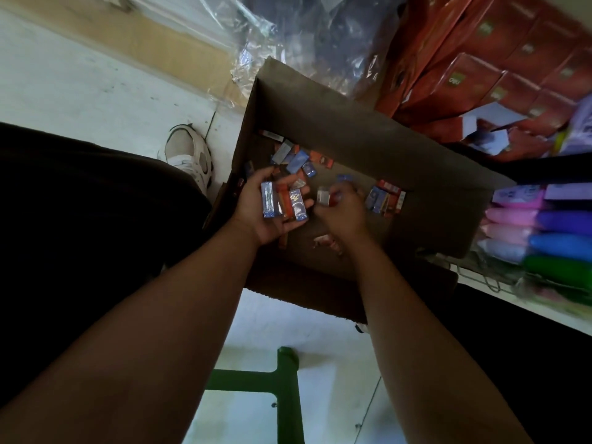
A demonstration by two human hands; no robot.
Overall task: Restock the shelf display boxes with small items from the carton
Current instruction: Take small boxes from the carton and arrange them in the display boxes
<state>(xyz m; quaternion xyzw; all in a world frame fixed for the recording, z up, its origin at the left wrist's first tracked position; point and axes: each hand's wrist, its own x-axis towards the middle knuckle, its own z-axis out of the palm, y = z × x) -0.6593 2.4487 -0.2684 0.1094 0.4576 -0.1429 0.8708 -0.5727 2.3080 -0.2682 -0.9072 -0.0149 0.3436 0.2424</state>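
A brown cardboard carton (368, 139) stands open on the floor in front of me, with several small blue and orange packets (296, 160) scattered on its bottom. My left hand (256, 219) is palm up inside the carton and holds a few of these packets (283, 201) side by side, fingers loosely curled under them. My right hand (344, 213) reaches down beside it and pinches one or two small packets (325, 197) between its fingertips. Another small cluster of packets (386, 198) lies just right of my right hand.
Red boxes (480, 72) are stacked at the upper right. Pink, purple, blue and green items (544, 238) lie on a white shelf at the right edge. Crumpled clear plastic wrap (288, 33) lies behind the carton. A green metal frame (285, 386) stands below. A white shoe (189, 155) is left of the carton.
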